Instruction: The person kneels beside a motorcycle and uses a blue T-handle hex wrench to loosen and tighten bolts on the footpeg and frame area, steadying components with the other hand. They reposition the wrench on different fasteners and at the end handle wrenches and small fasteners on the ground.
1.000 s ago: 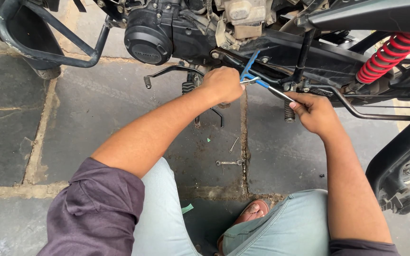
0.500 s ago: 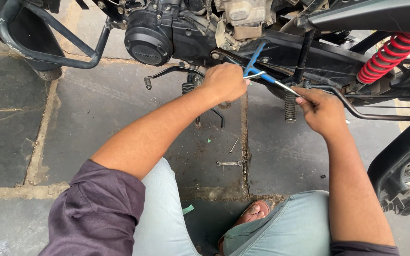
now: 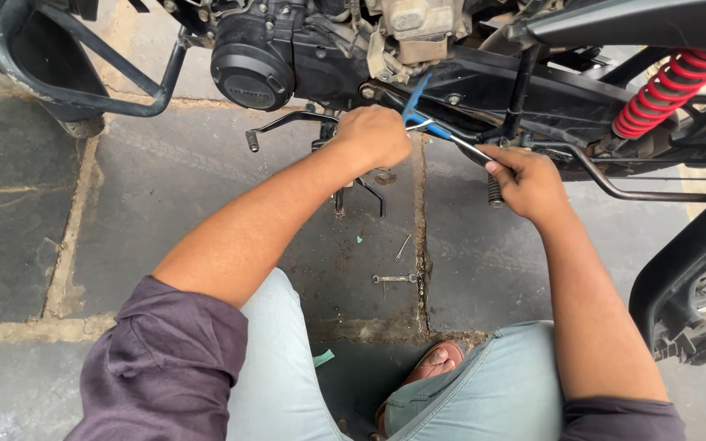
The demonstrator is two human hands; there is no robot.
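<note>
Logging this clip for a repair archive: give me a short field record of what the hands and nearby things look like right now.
setting: motorcycle on stone paving
left hand: closed on blue-handled tool at the frame
right hand: grips the tool's metal arm
on ground: small spanner, between the knees
nearby: red shock spring, black engine cover

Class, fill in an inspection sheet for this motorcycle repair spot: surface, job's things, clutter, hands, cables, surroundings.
Surface: grey stone paving, stained dark near the joints.
Job's things: blue-handled tool set against the motorcycle frame.
Clutter: small spanner and a thin metal pin on the paving; a green scrap.
Hands: left hand closed at the tool's blue end; right hand closed on its metal shaft.
Cables: nothing seen clearly.
Surroundings: black engine cover, red spring, crash guard.
</note>
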